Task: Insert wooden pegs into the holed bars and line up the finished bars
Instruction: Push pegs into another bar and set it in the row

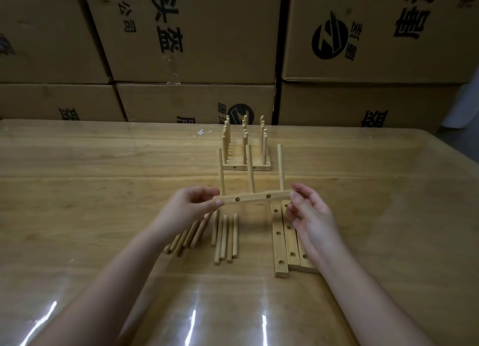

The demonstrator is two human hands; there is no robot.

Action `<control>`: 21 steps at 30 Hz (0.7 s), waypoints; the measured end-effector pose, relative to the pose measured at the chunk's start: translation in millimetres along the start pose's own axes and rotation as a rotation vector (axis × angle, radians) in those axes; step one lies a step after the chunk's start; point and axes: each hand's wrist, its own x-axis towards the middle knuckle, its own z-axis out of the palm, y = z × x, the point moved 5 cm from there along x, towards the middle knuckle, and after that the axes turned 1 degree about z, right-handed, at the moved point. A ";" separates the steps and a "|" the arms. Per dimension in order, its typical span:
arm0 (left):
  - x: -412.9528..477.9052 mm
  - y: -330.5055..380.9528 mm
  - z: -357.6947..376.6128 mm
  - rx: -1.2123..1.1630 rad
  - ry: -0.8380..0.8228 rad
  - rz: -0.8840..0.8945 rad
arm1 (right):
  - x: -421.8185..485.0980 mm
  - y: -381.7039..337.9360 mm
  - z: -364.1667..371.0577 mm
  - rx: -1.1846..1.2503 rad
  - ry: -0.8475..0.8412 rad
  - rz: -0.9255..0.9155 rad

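I hold a holed wooden bar point(252, 198) level above the table, with three pegs point(251, 170) standing upright in it and two side holes facing me. My left hand point(190, 208) pinches its left end and my right hand point(309, 211) pinches its right end. Behind it, a row of several finished bars with pegs point(245, 148) stands lined up on the table. Loose pegs point(224, 235) lie in two groups below the held bar. Three empty holed bars point(281, 242) lie side by side under my right wrist.
The wooden table point(103, 177) has a glossy clear cover with light glare near the front edge. Stacked cardboard boxes point(197, 34) form a wall right behind the table's far edge. The table's right edge slants away at the far right.
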 end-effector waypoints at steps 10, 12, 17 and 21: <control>56.3 -8.5 -18.0 0.204 0.065 0.096 | 1.2 1.7 -2.0 0.006 0.064 -0.016; 74.0 -18.5 -14.7 0.266 0.067 0.062 | 1.6 1.9 -0.3 -0.025 0.051 -0.026; 107.8 -35.6 -4.9 0.325 0.121 0.002 | 2.3 1.6 1.4 -0.046 0.039 -0.032; 128.7 -42.9 2.5 0.379 0.175 -0.008 | 3.0 1.9 0.2 -0.045 0.029 -0.026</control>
